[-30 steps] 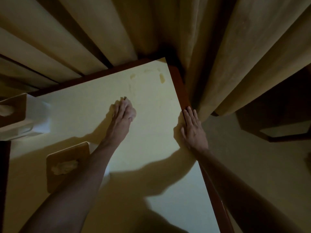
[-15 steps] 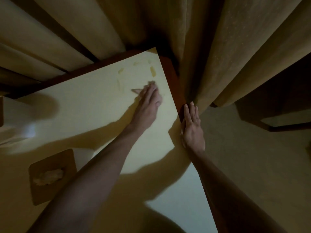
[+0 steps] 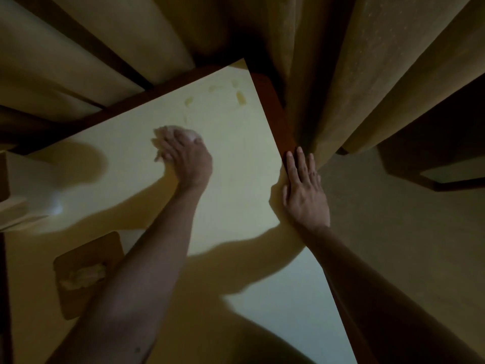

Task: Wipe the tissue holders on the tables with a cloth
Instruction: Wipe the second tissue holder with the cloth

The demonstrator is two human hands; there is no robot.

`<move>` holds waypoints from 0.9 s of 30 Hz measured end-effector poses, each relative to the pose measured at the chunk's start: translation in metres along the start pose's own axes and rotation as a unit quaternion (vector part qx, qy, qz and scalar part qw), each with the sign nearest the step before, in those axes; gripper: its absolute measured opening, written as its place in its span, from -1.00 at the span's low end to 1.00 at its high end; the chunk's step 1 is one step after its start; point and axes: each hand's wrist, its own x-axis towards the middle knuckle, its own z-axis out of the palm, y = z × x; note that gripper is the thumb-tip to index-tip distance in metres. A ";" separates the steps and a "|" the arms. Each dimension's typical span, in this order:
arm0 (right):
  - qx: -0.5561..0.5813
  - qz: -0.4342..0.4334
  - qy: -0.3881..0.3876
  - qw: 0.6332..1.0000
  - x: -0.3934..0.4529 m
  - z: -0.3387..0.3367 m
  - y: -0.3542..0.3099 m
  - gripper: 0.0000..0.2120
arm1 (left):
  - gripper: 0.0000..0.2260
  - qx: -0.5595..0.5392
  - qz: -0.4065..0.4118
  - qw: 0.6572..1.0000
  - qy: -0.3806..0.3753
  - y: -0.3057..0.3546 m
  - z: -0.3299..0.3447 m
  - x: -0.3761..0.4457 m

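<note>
Left hand (image 3: 183,153) presses cloth (image 3: 178,132) flat, swept back left from upper-centre worktop (image 3: 236,179) stains; right hand (image 3: 304,190) stays spread on edge; tissue holder (image 3: 86,274) lower left unwiped.

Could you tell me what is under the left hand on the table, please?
A pale cloth shows beyond the left hand on the table; most of it is covered.

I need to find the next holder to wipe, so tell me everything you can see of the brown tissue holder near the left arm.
The tissue holder has a flat brown top, wood-like, with rounded corners and a middle opening where pale crumpled tissue pokes out. It sits on the pale table, turned at an angle. The left forearm crosses over its right edge; no hand touches it.
</note>
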 end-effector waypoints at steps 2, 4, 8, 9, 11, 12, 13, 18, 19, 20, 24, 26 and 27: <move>-0.006 0.001 -0.002 1.000 0.000 0.000 -0.001 -0.40 | -0.48 -0.010 0.032 0.999 0.006 -0.022 -0.004 0.014; -0.008 0.001 -0.001 1.000 0.000 0.000 -0.001 -0.40 | -0.50 -0.009 0.091 0.996 0.006 -0.026 -0.006 0.021; -0.012 0.003 -0.007 1.000 0.000 0.000 -0.004 -0.39 | -0.53 0.001 0.236 0.972 -0.008 0.012 -0.002 0.025; -0.011 0.003 -0.007 1.000 0.000 0.000 -0.005 -0.40 | -0.53 0.009 0.274 0.962 -0.003 0.028 0.001 0.024; -0.008 0.005 -0.012 1.000 -0.001 -0.002 -0.007 -0.41 | -0.51 0.036 0.338 0.940 0.006 0.064 0.012 0.018; -0.008 0.006 -0.015 1.000 -0.002 -0.003 -0.008 -0.41 | -0.50 0.048 0.354 0.934 0.007 0.080 0.018 0.017; -0.007 0.008 -0.015 1.000 -0.002 -0.003 -0.008 -0.41 | -0.50 0.052 0.358 0.932 0.012 0.094 0.023 0.019; 0.000 0.005 -0.013 1.000 -0.002 -0.005 -0.004 -0.39 | -0.55 0.100 0.313 0.944 0.020 0.102 0.029 0.049; 0.001 0.006 -0.017 1.000 -0.002 -0.006 -0.005 -0.38 | -0.53 0.124 0.287 0.950 0.014 0.096 0.026 0.056; 0.001 0.003 -0.014 1.000 -0.002 -0.005 -0.005 -0.38 | -0.50 0.145 0.261 0.954 0.010 0.088 0.024 0.065; 0.006 0.006 -0.009 1.000 0.000 -0.003 -0.006 -0.40 | -0.71 0.168 0.199 0.965 0.022 0.036 0.014 0.090; 0.010 0.008 -0.005 1.000 0.000 -0.002 -0.006 -0.40 | -0.65 0.152 0.106 0.983 0.001 0.006 0.009 0.093; 0.004 0.014 -0.014 1.000 0.000 -0.002 -0.005 -0.40 | -0.61 0.138 0.070 0.988 -0.008 -0.005 0.007 0.089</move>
